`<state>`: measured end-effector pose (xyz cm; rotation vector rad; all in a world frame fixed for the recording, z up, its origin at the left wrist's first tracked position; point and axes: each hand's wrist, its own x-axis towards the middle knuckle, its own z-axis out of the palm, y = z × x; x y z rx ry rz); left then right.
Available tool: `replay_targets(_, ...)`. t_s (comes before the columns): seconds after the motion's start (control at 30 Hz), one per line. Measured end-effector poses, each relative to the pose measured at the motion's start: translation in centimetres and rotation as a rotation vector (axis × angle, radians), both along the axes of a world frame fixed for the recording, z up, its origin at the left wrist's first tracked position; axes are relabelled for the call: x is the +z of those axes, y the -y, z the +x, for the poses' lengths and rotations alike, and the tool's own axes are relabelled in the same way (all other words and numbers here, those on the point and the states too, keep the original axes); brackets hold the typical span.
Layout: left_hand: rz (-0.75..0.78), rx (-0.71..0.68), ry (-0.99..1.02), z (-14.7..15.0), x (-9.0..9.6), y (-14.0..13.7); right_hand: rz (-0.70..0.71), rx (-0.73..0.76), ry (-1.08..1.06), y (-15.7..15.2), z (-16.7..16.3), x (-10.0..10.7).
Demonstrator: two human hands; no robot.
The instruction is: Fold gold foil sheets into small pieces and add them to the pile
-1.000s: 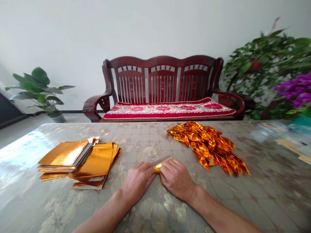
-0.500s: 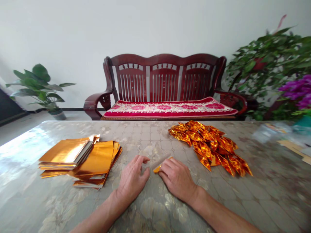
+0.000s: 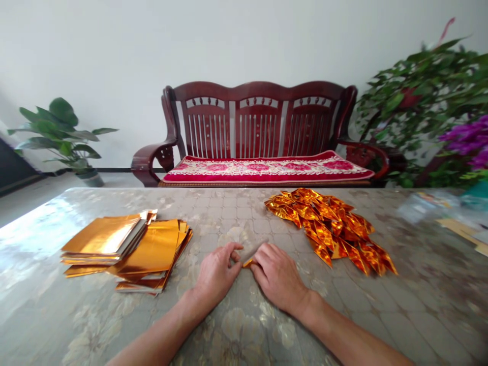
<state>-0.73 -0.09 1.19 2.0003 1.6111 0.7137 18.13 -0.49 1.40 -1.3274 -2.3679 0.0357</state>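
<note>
My right hand [image 3: 276, 272] is closed on a small folded sheet of gold foil paper [image 3: 248, 263], held low against the table. Most of the paper is covered by these fingers; an orange-gold corner and a greyish strip [image 3: 256, 249] show on its left side. My left hand [image 3: 219, 269] is right beside that corner, with its thumb tip at the paper's end. Its index finger is stretched out and a gap shows between finger and thumb. To the left lie stacks of flat gold foil sheets [image 3: 148, 251]. Folded, shiny orange-gold foil pieces [image 3: 328, 223] are heaped to the right.
The table [image 3: 236, 330] has a patterned grey covering. At its right end lie clear plastic bags [image 3: 427, 206] and brown card [image 3: 461, 231]. Behind it stand a dark red wooden bench [image 3: 259, 127], a potted plant [image 3: 64, 132] and leafy greenery [image 3: 423, 96].
My left hand has moved right, up to the end of the foil paper. My right hand stays closed on it, with less of the gold showing.
</note>
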Motion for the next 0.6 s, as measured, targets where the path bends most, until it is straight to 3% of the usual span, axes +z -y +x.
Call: replay_targets(0.6, -0.074, 0.019, 0.041, 0.07, 0.53, -0.25, -0.053, -0.08, 0.056, -0.59, -0.42, -0.23)
